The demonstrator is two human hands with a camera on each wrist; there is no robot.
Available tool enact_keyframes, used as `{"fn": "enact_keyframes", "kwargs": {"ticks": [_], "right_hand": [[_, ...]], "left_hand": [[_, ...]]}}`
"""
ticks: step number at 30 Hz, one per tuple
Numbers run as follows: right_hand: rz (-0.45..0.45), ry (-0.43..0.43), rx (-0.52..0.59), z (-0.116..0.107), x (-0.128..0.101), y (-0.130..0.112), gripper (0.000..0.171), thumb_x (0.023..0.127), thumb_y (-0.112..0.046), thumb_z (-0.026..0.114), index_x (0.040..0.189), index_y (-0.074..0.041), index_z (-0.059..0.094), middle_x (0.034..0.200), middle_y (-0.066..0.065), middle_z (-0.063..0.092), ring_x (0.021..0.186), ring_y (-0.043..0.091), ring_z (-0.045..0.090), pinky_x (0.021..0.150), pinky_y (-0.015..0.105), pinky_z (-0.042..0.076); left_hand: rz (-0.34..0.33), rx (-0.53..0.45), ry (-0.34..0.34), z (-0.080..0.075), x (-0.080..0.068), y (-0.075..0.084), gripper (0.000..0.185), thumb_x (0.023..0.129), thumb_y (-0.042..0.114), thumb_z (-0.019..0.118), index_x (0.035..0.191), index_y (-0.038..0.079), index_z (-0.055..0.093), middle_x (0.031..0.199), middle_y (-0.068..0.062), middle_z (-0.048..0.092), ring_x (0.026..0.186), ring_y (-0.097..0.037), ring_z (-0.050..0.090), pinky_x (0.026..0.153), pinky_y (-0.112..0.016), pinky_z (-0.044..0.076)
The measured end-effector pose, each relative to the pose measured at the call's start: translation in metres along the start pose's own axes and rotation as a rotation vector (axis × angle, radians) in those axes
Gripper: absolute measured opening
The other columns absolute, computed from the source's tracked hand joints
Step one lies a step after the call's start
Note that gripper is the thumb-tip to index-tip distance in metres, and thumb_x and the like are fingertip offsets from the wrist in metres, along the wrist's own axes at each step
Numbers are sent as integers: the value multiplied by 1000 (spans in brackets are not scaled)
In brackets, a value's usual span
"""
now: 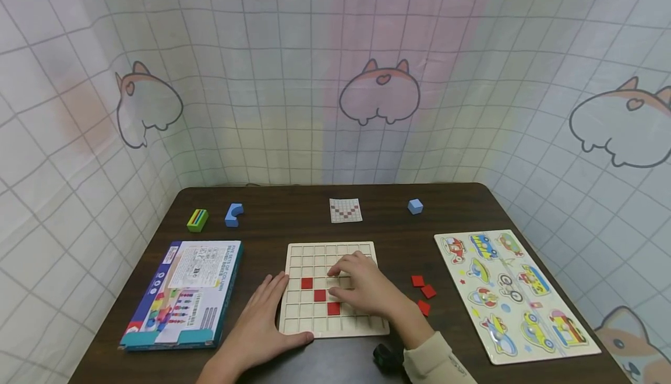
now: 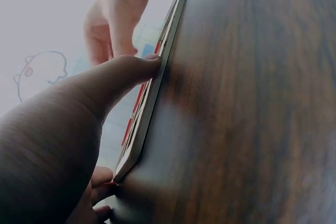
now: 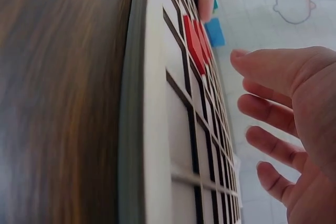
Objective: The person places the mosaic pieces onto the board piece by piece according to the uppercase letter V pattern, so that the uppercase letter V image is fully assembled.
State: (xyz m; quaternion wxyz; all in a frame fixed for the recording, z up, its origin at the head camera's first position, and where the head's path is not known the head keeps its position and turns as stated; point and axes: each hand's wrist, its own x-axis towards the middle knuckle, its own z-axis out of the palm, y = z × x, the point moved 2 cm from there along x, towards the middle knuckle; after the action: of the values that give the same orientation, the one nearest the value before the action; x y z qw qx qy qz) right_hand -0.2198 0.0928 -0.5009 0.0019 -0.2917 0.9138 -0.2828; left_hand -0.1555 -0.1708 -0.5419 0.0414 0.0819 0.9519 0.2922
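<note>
A pale square grid board [image 1: 293, 326] lies on the dark table before me. Three red square tiles [image 1: 320, 295] sit in its cells along a diagonal. My left hand [image 1: 259, 328] rests at the board's near left corner, its fingers along the left side and the thumb [image 2: 149, 67] against the near edge. Over the board's middle hovers my right hand [image 1: 362, 285], fingers loosely bent, thumb apart from them. Nothing shows between those fingers [image 3: 273, 108] in the right wrist view. Right of the board lie three loose red tiles [image 1: 428, 291].
Behind the board is a small pattern card [image 1: 346, 210]. A flat box [image 1: 209, 296] lies left, a picture puzzle board [image 1: 514, 296] right. At the back stand a green block [image 1: 197, 221], a blue arch block [image 1: 233, 215] and a blue cube [image 1: 415, 206]. A black object [image 1: 387, 359] shows near my right wrist.
</note>
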Motion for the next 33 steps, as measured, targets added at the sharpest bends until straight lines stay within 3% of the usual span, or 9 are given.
{"fn": "enact_keyframes", "kwargs": {"ticks": [9,16,24,33], "right_hand": [[20,36,19,-12,-18,12,26,97,-29,88,121,-19,81,124,-5,77,120,17,58,110,55,47],[30,84,4,-26,-34,21,27,96,-27,89,120,-18,80,123,-6,77,116,15,57,105,50,48],[14,142,-36,-39,-56,36,27,96,-28,89,120,-19,81,123,-11,76,116,14,58,103,50,49],[53,191,-87,-52,-89,60,26,93,-26,93,117,-24,82,117,-16,75,112,8,56,99,47,49]], "left_hand": [[-31,5,-36,-5,-3,0,143,67,96,80,177,19,31,185,-5,30,174,-38,19,136,-71,26],[-44,16,-53,-5,-2,-1,140,68,95,81,177,19,33,184,-5,32,174,-38,19,138,-68,24],[-13,22,-45,-8,-6,-1,137,71,94,80,176,17,34,183,-10,34,173,-40,21,138,-68,23],[6,47,-34,-9,-5,-2,132,73,93,79,174,17,40,180,-5,40,174,-37,21,139,-66,21]]}}
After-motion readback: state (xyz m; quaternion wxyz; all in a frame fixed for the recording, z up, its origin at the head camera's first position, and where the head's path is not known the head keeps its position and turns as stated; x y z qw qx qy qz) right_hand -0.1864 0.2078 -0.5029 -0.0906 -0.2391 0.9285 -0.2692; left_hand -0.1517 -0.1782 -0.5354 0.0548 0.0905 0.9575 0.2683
